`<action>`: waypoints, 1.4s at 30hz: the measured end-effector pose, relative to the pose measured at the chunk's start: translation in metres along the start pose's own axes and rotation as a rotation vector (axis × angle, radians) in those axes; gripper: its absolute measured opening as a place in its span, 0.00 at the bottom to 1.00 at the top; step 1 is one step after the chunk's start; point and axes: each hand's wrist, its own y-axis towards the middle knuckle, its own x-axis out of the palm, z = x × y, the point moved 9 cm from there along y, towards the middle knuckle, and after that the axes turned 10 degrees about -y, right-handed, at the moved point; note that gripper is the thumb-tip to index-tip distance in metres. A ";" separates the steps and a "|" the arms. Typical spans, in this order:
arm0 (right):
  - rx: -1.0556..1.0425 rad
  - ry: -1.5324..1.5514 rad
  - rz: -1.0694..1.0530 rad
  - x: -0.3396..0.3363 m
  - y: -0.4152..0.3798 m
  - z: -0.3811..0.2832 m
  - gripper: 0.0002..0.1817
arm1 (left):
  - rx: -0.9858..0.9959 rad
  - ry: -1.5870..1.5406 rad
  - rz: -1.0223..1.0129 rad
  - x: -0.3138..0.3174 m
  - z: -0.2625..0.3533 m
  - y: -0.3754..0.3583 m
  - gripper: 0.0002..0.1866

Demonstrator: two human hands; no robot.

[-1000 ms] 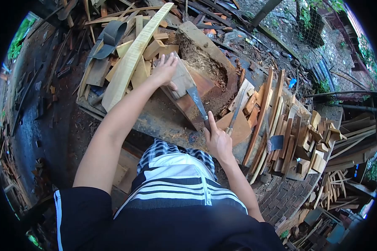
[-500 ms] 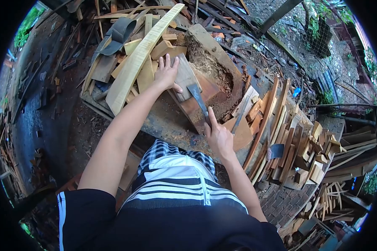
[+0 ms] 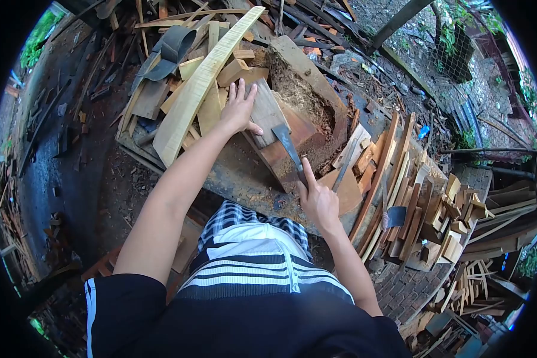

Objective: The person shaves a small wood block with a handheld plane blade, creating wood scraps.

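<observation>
My left hand (image 3: 238,111) lies with fingers spread on a weathered grey board (image 3: 267,110), its thumb out along the board's near edge. That board rests on a thick reddish-brown wood block (image 3: 280,156). In my right hand (image 3: 320,200) is the handle of a small handsaw (image 3: 289,147), with the index finger stretched along it. The saw's dark blade widens away from the handle, and its far end overlaps the near right corner of the grey board. Behind the block, sawdust and shavings (image 3: 307,95) fill the hollow of a large wooden piece.
A long pale curved plank (image 3: 206,74) lies over offcuts to the left, beside a curled dark sheet (image 3: 172,52). To the right are a second thin blade (image 3: 343,164), long strips (image 3: 376,173) and a pile of small wood blocks (image 3: 450,218).
My right hand and the saw have moved slightly toward me and to the right. My left hand stays on the board.
</observation>
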 end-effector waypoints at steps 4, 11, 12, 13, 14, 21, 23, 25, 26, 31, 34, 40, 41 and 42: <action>-0.003 0.021 0.013 0.002 0.005 -0.006 0.33 | 0.003 -0.003 -0.007 0.001 -0.004 0.001 0.78; 0.005 0.019 -0.002 -0.001 -0.002 0.001 0.33 | -0.091 0.040 0.096 -0.009 -0.004 -0.010 0.80; 0.013 0.031 -0.030 0.003 -0.005 0.002 0.33 | -0.137 0.006 0.067 -0.005 -0.008 -0.013 0.80; 0.016 0.029 -0.034 0.003 -0.002 0.001 0.33 | -0.138 0.003 0.063 -0.004 -0.009 -0.012 0.80; 0.012 0.033 -0.007 0.000 0.004 -0.003 0.33 | -0.137 0.033 0.060 -0.005 -0.009 -0.009 0.80; 0.021 0.014 -0.015 0.001 -0.002 0.000 0.33 | -0.171 0.084 0.005 -0.008 0.000 -0.009 0.81; 0.015 0.023 -0.042 0.006 -0.001 0.000 0.33 | -0.176 0.082 -0.003 -0.006 -0.005 -0.010 0.81; 0.012 0.027 0.024 -0.002 0.011 -0.007 0.34 | -0.165 0.088 0.020 -0.004 -0.005 -0.006 0.81; 0.019 0.024 0.024 0.001 0.014 -0.007 0.34 | -0.159 0.085 0.017 -0.001 -0.002 -0.007 0.81; -0.041 -0.014 0.126 0.001 0.003 -0.002 0.34 | -0.180 0.070 -0.011 -0.007 -0.003 -0.011 0.82; -0.043 -0.033 0.104 0.002 -0.001 -0.001 0.34 | -0.188 0.090 -0.008 -0.005 -0.008 -0.008 0.83; 0.018 0.052 0.049 -0.001 0.027 -0.014 0.33 | -0.171 0.113 -0.037 -0.002 -0.008 -0.008 0.83; 0.016 0.051 0.055 -0.001 0.022 -0.010 0.33 | -0.167 0.098 -0.055 -0.001 -0.008 -0.007 0.83; 0.010 0.049 0.050 0.001 0.013 -0.004 0.33 | -0.169 0.094 -0.046 -0.003 -0.007 -0.005 0.83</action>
